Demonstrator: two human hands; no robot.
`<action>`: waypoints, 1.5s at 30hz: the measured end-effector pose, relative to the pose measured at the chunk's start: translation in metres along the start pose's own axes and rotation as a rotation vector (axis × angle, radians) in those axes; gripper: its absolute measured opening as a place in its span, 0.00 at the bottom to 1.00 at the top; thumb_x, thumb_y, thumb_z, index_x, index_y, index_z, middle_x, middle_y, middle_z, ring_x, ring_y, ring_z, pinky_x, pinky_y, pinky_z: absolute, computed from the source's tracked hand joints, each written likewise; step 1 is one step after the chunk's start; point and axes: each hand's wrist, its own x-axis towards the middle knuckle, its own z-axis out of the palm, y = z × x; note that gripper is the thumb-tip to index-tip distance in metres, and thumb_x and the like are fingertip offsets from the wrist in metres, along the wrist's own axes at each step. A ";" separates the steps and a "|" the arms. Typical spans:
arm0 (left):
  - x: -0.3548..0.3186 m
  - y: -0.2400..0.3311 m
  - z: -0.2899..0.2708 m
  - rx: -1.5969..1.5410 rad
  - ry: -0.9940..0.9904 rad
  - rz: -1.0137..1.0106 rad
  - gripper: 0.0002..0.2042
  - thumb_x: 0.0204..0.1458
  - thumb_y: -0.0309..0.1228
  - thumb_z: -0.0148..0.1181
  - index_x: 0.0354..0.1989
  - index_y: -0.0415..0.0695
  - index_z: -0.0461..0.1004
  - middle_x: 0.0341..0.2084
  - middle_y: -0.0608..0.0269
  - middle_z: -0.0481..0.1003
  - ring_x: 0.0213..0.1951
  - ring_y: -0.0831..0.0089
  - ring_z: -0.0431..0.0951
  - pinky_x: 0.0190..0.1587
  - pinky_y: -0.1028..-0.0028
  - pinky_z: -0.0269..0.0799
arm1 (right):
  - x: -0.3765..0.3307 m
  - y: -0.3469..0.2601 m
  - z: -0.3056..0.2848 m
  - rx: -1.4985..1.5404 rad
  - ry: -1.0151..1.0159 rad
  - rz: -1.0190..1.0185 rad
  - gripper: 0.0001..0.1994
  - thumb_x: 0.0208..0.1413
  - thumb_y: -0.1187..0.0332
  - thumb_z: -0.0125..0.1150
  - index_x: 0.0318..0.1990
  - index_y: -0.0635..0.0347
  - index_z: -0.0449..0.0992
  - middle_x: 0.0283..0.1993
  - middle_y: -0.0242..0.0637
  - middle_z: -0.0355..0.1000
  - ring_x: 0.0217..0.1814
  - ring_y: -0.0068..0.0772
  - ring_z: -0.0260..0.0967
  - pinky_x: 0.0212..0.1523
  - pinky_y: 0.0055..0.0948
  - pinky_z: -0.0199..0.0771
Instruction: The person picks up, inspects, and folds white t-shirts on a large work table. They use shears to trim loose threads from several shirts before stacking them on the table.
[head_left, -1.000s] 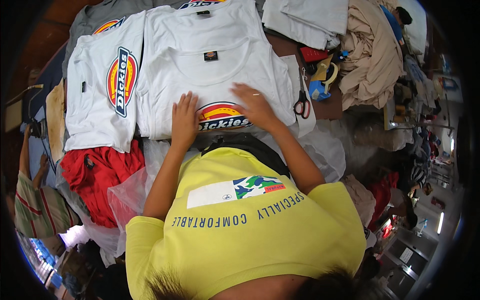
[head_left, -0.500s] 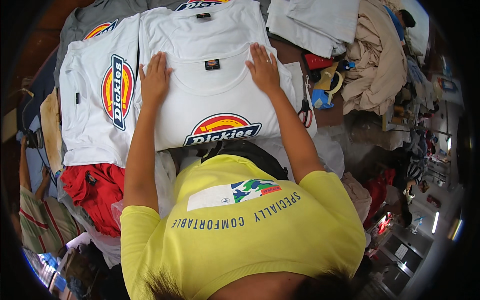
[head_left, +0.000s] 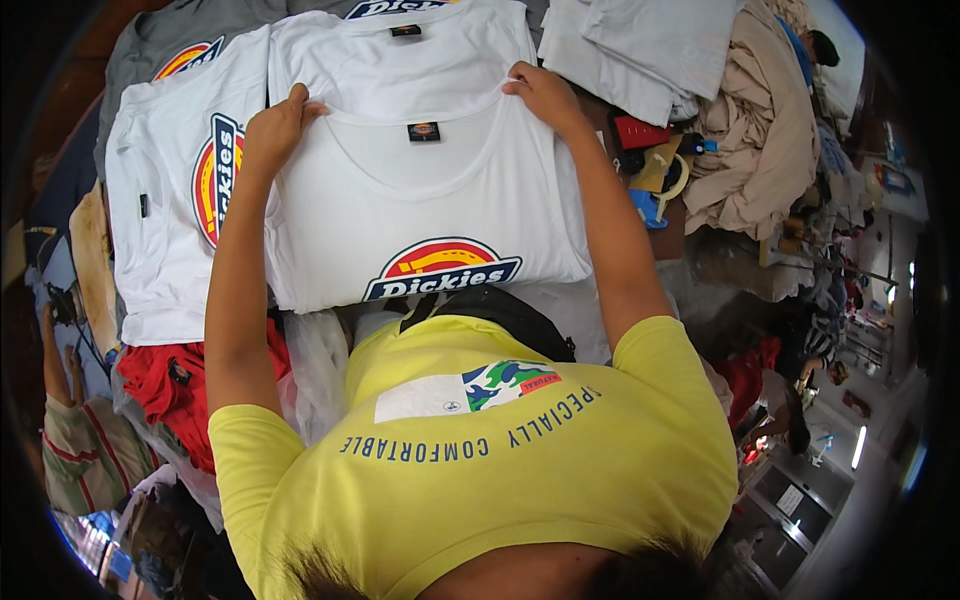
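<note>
A white T-shirt [head_left: 420,215] with a round red, yellow and blue chest emblem lies flat in front of me on a pile of similar shirts. My left hand [head_left: 272,130] pinches its left shoulder seam. My right hand [head_left: 542,95] grips its right shoulder seam. Both arms are stretched forward over the shirt. Under it lies another white shirt [head_left: 400,70] with a black neck label, its collar showing above my hands.
A third white emblem shirt [head_left: 165,220] lies to the left, a grey one [head_left: 170,45] behind it. Red clothing [head_left: 165,385] is at lower left. Grey folded cloth [head_left: 650,45], beige cloth [head_left: 760,140], and small red, yellow and blue items [head_left: 650,170] sit to the right.
Both hands slid from the emblem near me up to the shirt's shoulders and now grip the shoulder seams; the shirt lies spread flat.
</note>
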 end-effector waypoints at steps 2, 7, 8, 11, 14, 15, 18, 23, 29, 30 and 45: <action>0.003 -0.002 0.014 0.093 -0.022 0.012 0.15 0.55 0.44 0.47 0.33 0.44 0.62 0.21 0.55 0.75 0.23 0.55 0.75 0.23 0.64 0.68 | -0.001 -0.004 0.009 -0.044 0.074 -0.002 0.14 0.45 0.58 0.62 0.36 0.56 0.73 0.31 0.39 0.73 0.36 0.43 0.69 0.38 0.34 0.68; 0.002 0.004 0.021 0.171 0.055 0.054 0.16 0.53 0.47 0.49 0.34 0.44 0.64 0.23 0.56 0.76 0.25 0.56 0.76 0.24 0.63 0.69 | -0.013 0.003 0.009 -0.038 0.212 -0.146 0.14 0.46 0.58 0.62 0.36 0.57 0.73 0.33 0.37 0.73 0.38 0.41 0.70 0.40 0.35 0.69; 0.003 0.006 0.020 0.168 0.021 0.011 0.17 0.53 0.47 0.49 0.33 0.44 0.65 0.24 0.56 0.76 0.26 0.57 0.76 0.25 0.63 0.69 | -0.017 0.005 0.005 -0.023 0.282 -0.187 0.14 0.47 0.58 0.62 0.36 0.57 0.73 0.34 0.38 0.73 0.38 0.41 0.70 0.40 0.34 0.69; 0.010 0.019 0.015 0.198 0.023 -0.023 0.17 0.52 0.48 0.51 0.31 0.44 0.69 0.27 0.57 0.75 0.30 0.58 0.75 0.28 0.62 0.69 | -0.045 0.011 -0.010 0.067 0.421 -0.212 0.13 0.49 0.59 0.61 0.35 0.59 0.73 0.34 0.39 0.72 0.37 0.38 0.70 0.39 0.32 0.70; 0.019 0.039 0.018 0.219 0.218 0.055 0.16 0.52 0.47 0.52 0.28 0.44 0.70 0.28 0.59 0.73 0.33 0.60 0.73 0.31 0.61 0.68 | -0.120 0.018 -0.034 0.188 0.346 -0.007 0.11 0.50 0.62 0.59 0.34 0.61 0.73 0.33 0.40 0.70 0.34 0.36 0.69 0.35 0.30 0.69; 0.031 0.050 0.027 0.170 0.271 0.058 0.16 0.51 0.46 0.52 0.28 0.44 0.71 0.28 0.59 0.72 0.34 0.60 0.72 0.32 0.61 0.68 | -0.149 0.024 -0.036 0.177 0.291 0.096 0.10 0.51 0.63 0.59 0.34 0.61 0.73 0.33 0.40 0.70 0.33 0.36 0.68 0.33 0.30 0.68; 0.062 0.117 0.046 0.065 0.289 0.145 0.13 0.51 0.42 0.53 0.35 0.46 0.73 0.31 0.59 0.72 0.37 0.59 0.71 0.36 0.62 0.66 | -0.230 0.031 -0.036 0.255 0.110 0.345 0.10 0.50 0.64 0.59 0.33 0.61 0.73 0.32 0.40 0.69 0.31 0.34 0.67 0.32 0.29 0.67; 0.089 0.226 0.110 0.032 0.306 0.411 0.15 0.50 0.46 0.52 0.32 0.45 0.71 0.33 0.62 0.68 0.40 0.62 0.67 0.37 0.58 0.62 | -0.303 0.029 -0.009 0.336 0.099 0.386 0.11 0.49 0.64 0.61 0.34 0.61 0.71 0.32 0.40 0.68 0.29 0.33 0.67 0.32 0.28 0.68; 0.099 0.261 0.143 0.087 0.241 0.412 0.12 0.50 0.40 0.52 0.34 0.44 0.67 0.33 0.60 0.70 0.40 0.63 0.69 0.39 0.61 0.62 | -0.310 0.028 -0.010 0.439 0.091 0.453 0.11 0.46 0.66 0.65 0.29 0.62 0.70 0.28 0.37 0.67 0.27 0.31 0.67 0.30 0.27 0.67; 0.102 0.260 0.144 0.026 0.205 0.376 0.12 0.50 0.40 0.52 0.34 0.44 0.66 0.33 0.59 0.71 0.39 0.62 0.70 0.38 0.60 0.63 | -0.310 0.030 -0.009 0.414 0.095 0.446 0.11 0.45 0.66 0.65 0.27 0.62 0.70 0.26 0.36 0.67 0.26 0.29 0.67 0.29 0.26 0.67; 0.103 0.216 0.114 -0.910 -0.238 0.176 0.12 0.52 0.30 0.55 0.43 0.40 0.72 0.37 0.62 0.74 0.42 0.75 0.72 0.46 0.78 0.65 | -0.334 0.039 0.031 0.561 0.361 0.377 0.11 0.44 0.73 0.63 0.35 0.61 0.69 0.25 0.32 0.65 0.23 0.22 0.62 0.25 0.24 0.65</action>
